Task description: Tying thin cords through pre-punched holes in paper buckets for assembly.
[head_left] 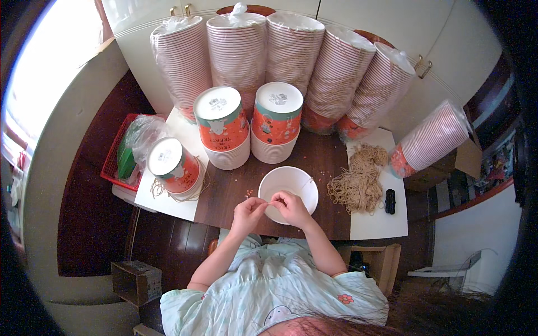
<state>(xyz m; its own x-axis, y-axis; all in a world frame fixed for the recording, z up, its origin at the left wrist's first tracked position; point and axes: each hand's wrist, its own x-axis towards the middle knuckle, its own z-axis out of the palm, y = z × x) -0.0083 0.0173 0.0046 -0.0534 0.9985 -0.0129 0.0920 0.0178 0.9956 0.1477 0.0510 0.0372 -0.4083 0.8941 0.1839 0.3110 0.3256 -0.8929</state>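
Observation:
A white paper bucket (302, 193) stands mouth up near the table's front edge, its pale inside showing. A short bit of tan cord seems to show at its right rim. Over the bucket's near left rim, my left hand (248, 216) and my right hand (291, 210) meet, thumbs and forefingers pinched close together. What lies between the fingertips is too small to make out. To the right lies a loose heap of tan cord (361, 178). At the left, an upside-down orange bucket (182, 171) has tan cord loops around its base.
Two upturned stacks of orange and green buckets, a left stack (225, 131) and a right stack (277, 126), stand mid-table. Tall plastic-wrapped bucket stacks (238, 53) line the back. A black object (390, 201) lies by the cord; a red basket (120, 148) is far left.

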